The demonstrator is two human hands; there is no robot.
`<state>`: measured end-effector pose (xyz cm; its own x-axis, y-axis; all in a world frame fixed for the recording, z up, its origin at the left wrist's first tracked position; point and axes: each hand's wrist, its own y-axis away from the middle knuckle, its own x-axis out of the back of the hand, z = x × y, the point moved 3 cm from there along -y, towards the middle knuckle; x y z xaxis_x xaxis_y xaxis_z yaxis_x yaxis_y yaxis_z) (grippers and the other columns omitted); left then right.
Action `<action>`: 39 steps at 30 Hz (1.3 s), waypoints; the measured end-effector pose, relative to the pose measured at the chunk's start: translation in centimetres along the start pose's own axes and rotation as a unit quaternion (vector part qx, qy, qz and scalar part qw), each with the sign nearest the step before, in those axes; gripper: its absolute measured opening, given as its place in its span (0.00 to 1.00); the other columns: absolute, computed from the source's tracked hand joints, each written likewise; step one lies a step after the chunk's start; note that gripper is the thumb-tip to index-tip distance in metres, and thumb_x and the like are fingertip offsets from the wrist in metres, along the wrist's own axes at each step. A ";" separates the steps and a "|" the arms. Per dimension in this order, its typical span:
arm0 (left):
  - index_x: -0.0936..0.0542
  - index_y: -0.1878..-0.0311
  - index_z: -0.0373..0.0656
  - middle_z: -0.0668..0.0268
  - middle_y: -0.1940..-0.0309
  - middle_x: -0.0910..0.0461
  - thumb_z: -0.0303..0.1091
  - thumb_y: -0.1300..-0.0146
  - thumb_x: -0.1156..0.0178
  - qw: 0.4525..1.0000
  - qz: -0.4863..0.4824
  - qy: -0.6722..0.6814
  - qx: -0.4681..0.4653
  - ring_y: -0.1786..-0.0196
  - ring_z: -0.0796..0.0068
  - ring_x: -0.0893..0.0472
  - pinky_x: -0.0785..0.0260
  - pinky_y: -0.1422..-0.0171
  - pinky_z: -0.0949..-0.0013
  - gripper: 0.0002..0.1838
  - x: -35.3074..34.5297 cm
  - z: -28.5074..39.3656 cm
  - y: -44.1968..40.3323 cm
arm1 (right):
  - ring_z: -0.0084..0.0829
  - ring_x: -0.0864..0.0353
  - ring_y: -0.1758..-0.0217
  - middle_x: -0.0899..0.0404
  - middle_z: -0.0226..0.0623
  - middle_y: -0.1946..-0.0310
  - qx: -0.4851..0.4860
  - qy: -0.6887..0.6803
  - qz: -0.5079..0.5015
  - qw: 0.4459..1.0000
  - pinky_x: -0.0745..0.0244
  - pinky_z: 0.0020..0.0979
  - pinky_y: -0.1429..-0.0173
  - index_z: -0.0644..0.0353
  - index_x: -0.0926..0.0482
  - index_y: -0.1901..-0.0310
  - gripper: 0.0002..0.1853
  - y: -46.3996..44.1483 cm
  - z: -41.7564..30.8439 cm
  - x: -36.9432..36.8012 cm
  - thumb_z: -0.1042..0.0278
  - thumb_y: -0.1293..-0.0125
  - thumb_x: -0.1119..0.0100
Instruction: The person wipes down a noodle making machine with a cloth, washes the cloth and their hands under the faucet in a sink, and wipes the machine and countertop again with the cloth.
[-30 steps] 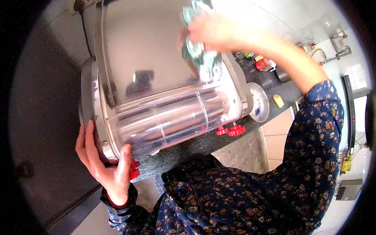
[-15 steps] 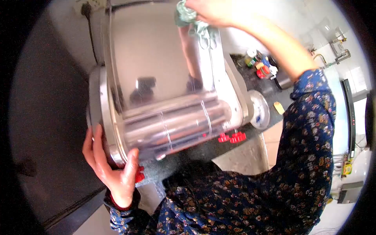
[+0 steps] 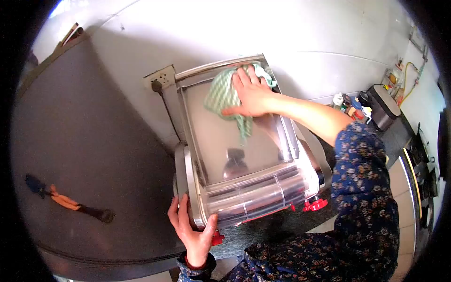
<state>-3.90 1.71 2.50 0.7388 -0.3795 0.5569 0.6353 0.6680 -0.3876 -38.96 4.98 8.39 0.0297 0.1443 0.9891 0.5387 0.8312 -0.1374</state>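
A stainless-steel dough-rolling machine [image 3: 211,155] stands on the dark counter, with a slanted metal tray on top and rollers under a clear cover below. My right hand [image 3: 253,97] presses a green-and-white checked cloth [image 3: 220,96] against the tray's upper part, its fingers spread over the fabric. A corner of the cloth hangs below the palm. At the machine's lower left corner, my left hand [image 3: 195,235] grips the side, thumb in front and fingers along the outer edge. Red knobs [image 3: 315,205] stick out at the lower right; another red knob [image 3: 217,238] is beside my left thumb.
A large dark panel [image 3: 94,141] with a figure-shaped decoration [image 3: 66,201] stands on the left. Behind the machine, a plug sits in a wall socket [image 3: 164,77]. Several bottles [image 3: 352,105] and a dark appliance [image 3: 383,108] occupy the counter at right.
The view has shifted, bringing more wall and the whole tray into sight. My right hand and the cloth have moved from the tray's upper right edge onto its surface. My left hand stays at the corner.
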 end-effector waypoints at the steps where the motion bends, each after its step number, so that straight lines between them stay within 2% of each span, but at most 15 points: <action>1: 0.32 0.38 0.34 0.50 0.37 0.43 0.38 0.53 0.27 1.000 0.002 0.009 0.001 0.34 0.54 0.37 0.38 0.32 0.58 0.40 -0.1 -0.1 -0.1 | 0.60 0.65 0.25 0.63 0.58 0.27 -0.032 -0.023 0.037 0.998 0.57 0.58 0.27 0.70 0.58 0.29 0.63 -1.7 -0.1 0.1 0.21 0.50 0.49; 3: 0.32 0.38 0.34 0.50 0.37 0.44 0.37 0.53 0.27 1.000 0.003 0.026 0.007 0.33 0.55 0.37 0.38 0.32 0.58 0.39 -0.2 -0.4 -0.1 | 0.52 0.54 0.25 0.52 0.57 0.29 -0.023 -0.054 0.086 0.995 0.55 0.54 0.27 0.70 0.50 0.31 0.54 -3.6 -0.8 0.5 0.26 0.43 0.52; 6: 0.32 0.38 0.33 0.50 0.37 0.44 0.36 0.52 0.27 1.000 0.005 0.015 -0.008 0.35 0.56 0.35 0.36 0.33 0.59 0.39 -0.3 -0.3 -0.3 | 0.48 0.44 0.29 0.39 0.56 0.35 0.057 -0.041 0.027 0.997 0.50 0.49 0.28 0.71 0.38 0.37 0.41 -5.9 -4.5 0.3 0.37 0.37 0.55; 9: 0.33 0.37 0.32 0.51 0.37 0.44 0.36 0.52 0.27 1.000 0.001 -0.004 -0.014 0.35 0.57 0.35 0.36 0.33 0.60 0.39 -0.2 -0.3 -0.4 | 0.45 0.38 0.33 0.33 0.53 0.40 0.169 0.093 0.218 0.957 0.48 0.44 0.29 0.69 0.31 0.42 0.32 -7.4 -9.0 -2.0 0.45 0.35 0.58; 10: 0.34 0.37 0.32 0.51 0.37 0.44 0.36 0.51 0.28 1.000 -0.002 -0.012 -0.017 0.35 0.57 0.35 0.37 0.32 0.60 0.39 -0.2 -0.1 -0.4 | 0.45 0.43 0.30 0.37 0.53 0.36 0.149 0.091 0.155 0.972 0.53 0.45 0.27 0.67 0.33 0.39 0.33 -7.6 -9.1 -1.9 0.46 0.36 0.60; 14: 0.29 0.39 0.38 0.52 0.40 0.36 0.45 0.49 0.31 0.999 0.039 0.020 -0.021 0.37 0.57 0.34 0.42 0.33 0.58 0.36 -0.5 0.2 -0.6 | 0.42 0.53 0.24 0.49 0.48 0.28 0.194 0.122 0.171 0.958 0.59 0.49 0.25 0.65 0.37 0.35 0.35 -5.2 -8.8 -2.3 0.43 0.34 0.62; 20: 0.29 0.39 0.38 0.53 0.41 0.35 0.46 0.48 0.32 0.999 0.039 0.002 -0.026 0.37 0.57 0.34 0.44 0.32 0.58 0.36 -0.6 0.1 -0.6 | 0.41 0.56 0.23 0.51 0.47 0.28 0.337 0.096 0.095 0.932 0.62 0.59 0.26 0.60 0.39 0.33 0.40 0.9 -7.3 -3.0 0.33 0.35 0.66; 23: 0.30 0.38 0.38 0.53 0.40 0.35 0.46 0.46 0.33 0.998 0.033 -0.019 -0.040 0.37 0.58 0.35 0.45 0.32 0.58 0.35 -0.5 0.1 -0.4 | 0.43 0.55 0.24 0.51 0.47 0.28 0.194 0.042 0.135 0.971 0.63 0.62 0.28 0.59 0.42 0.31 0.45 -2.0 -5.4 -1.5 0.28 0.38 0.63; 25: 0.30 0.38 0.38 0.53 0.40 0.35 0.46 0.46 0.33 0.998 0.033 -0.029 -0.043 0.37 0.58 0.35 0.45 0.32 0.58 0.35 -0.4 -0.1 -0.3 | 0.47 0.55 0.24 0.50 0.53 0.29 -0.004 0.021 0.045 0.999 0.60 0.61 0.27 0.64 0.46 0.31 0.50 -3.0 -2.6 0.8 0.26 0.40 0.60; 27: 0.30 0.38 0.38 0.53 0.40 0.35 0.45 0.46 0.33 0.999 0.031 -0.019 -0.041 0.37 0.57 0.35 0.45 0.31 0.58 0.34 -0.4 0.0 -0.3 | 0.52 0.54 0.25 0.50 0.61 0.31 -0.114 -0.099 0.053 0.987 0.52 0.55 0.27 0.73 0.46 0.33 0.50 -3.4 1.3 0.6 0.30 0.38 0.56; 28: 0.30 0.38 0.38 0.53 0.40 0.35 0.44 0.45 0.33 0.999 0.031 -0.011 -0.040 0.37 0.57 0.35 0.45 0.31 0.58 0.34 -0.4 0.1 -0.4 | 0.54 0.58 0.25 0.54 0.68 0.32 -0.058 -0.091 0.112 0.988 0.41 0.48 0.30 0.80 0.51 0.34 0.51 -3.5 2.2 0.2 0.31 0.37 0.57; 31: 0.32 0.37 0.36 0.52 0.38 0.40 0.40 0.46 0.32 0.999 0.016 0.005 -0.041 0.36 0.58 0.35 0.42 0.31 0.60 0.35 -0.5 0.1 -0.4 | 0.56 0.59 0.25 0.53 0.70 0.33 -0.101 -0.050 0.150 0.982 0.39 0.44 0.31 0.81 0.52 0.35 0.47 -2.2 1.7 -1.0 0.39 0.34 0.55; 32: 0.31 0.37 0.37 0.52 0.39 0.38 0.41 0.45 0.33 0.999 0.026 0.006 -0.047 0.36 0.58 0.35 0.43 0.31 0.59 0.34 -0.5 0.0 -0.4 | 0.58 0.50 0.28 0.53 0.69 0.33 -0.099 -0.060 0.156 0.981 0.39 0.46 0.31 0.82 0.57 0.35 0.46 -1.2 1.5 -1.2 0.43 0.34 0.54; 35: 0.30 0.38 0.38 0.53 0.40 0.35 0.43 0.44 0.34 0.998 0.035 0.011 -0.046 0.37 0.57 0.35 0.45 0.32 0.58 0.33 -0.4 -0.1 -0.4 | 0.56 0.35 0.35 0.45 0.69 0.35 -0.117 -0.030 0.082 0.989 0.36 0.45 0.33 0.79 0.43 0.37 0.39 2.2 0.5 -1.8 0.47 0.34 0.52; 39: 0.30 0.37 0.38 0.52 0.41 0.35 0.42 0.45 0.33 0.999 0.033 0.020 -0.031 0.37 0.56 0.34 0.43 0.32 0.59 0.33 -0.3 -0.2 -0.3 | 0.46 0.26 0.45 0.28 0.61 0.50 0.090 0.314 -0.195 0.925 0.23 0.42 0.49 0.72 0.24 0.55 0.22 10.7 -3.0 -1.4 0.55 0.36 0.48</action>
<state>-4.22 1.50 2.31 0.7868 -0.3617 0.5001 0.5970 0.6515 -0.4681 -30.68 12.04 5.73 0.3756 -0.4784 0.7937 0.4642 0.8384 0.2857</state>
